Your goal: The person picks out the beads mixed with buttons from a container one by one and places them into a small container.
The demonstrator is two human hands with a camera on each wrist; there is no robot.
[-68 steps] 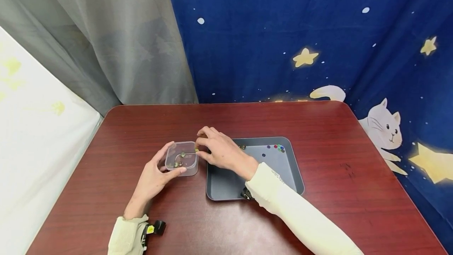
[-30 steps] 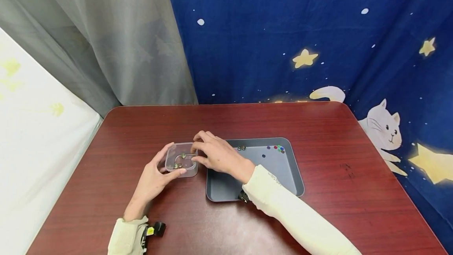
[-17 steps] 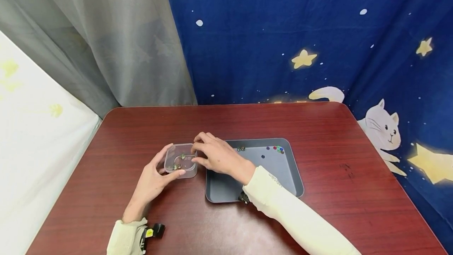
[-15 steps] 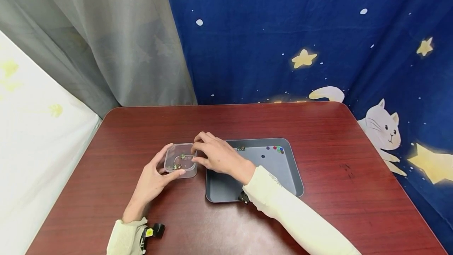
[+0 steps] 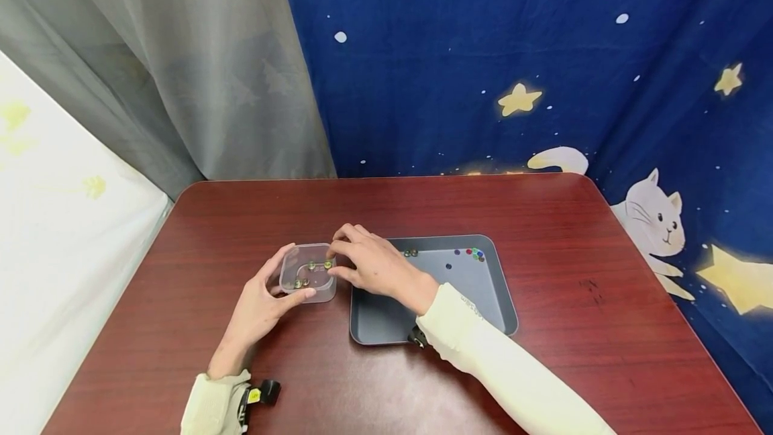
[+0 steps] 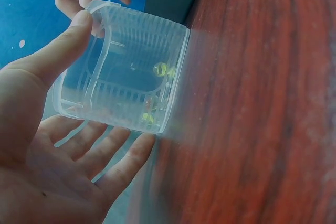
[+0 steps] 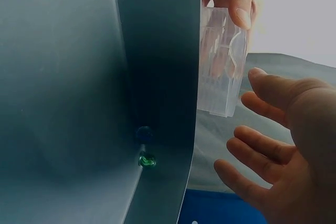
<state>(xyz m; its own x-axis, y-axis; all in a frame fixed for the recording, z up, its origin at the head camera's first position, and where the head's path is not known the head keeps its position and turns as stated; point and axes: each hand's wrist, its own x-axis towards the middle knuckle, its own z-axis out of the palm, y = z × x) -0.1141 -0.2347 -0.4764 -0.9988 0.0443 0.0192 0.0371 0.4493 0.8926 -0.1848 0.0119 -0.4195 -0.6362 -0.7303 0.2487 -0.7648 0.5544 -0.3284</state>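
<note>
My left hand [image 5: 258, 309] grips a clear plastic box [image 5: 323, 293] from its left side, thumb along the near rim and fingers round the far side. Several yellowish glass marbles [image 6: 160, 69] lie on the box's bottom in the left wrist view. One yellow marble [image 5: 328, 264] sits inside, close to the right fingertips. My right hand [image 5: 377, 262] hovers at the box's right rim with fingers loosely bent. In the right wrist view, nothing shows between its thumb and forefinger [image 7: 262, 109].
A dark grey tray [image 5: 398, 324] stands right of the box, under the right forearm. Along its far side lie two brownish marbles [image 5: 410, 253] and a cluster of coloured marbles [image 5: 476, 254]. Another dark marble [image 5: 449, 266] lies nearer. All rests on a reddish-brown table [image 5: 580, 254].
The right hand moved slightly left to the box rim. The yellow marble, earlier pinched in its fingertips, now shows inside the box. The left hand has stayed in place.
</note>
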